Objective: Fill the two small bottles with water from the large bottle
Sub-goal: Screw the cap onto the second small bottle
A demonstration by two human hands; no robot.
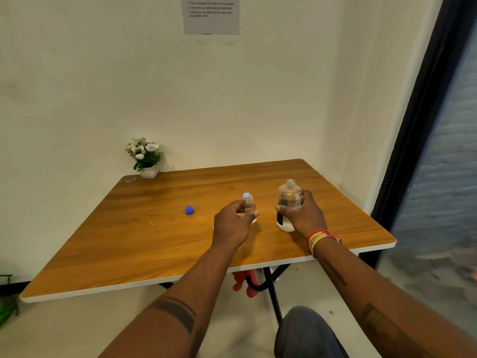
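The large clear bottle, uncapped and with a dark label low on its side, stands upright on the wooden table. My right hand grips it round the body. A small clear bottle, also uncapped, stands to its left, and my left hand holds it between thumb and fingers. Just behind that small bottle shows a light blue cap; what it sits on is hidden. A darker blue cap lies loose on the table further left.
A small white pot of white flowers stands at the table's back left corner by the wall. A printed sheet hangs on the wall. Dark window frame runs down the right. My knee is below the table's near edge.
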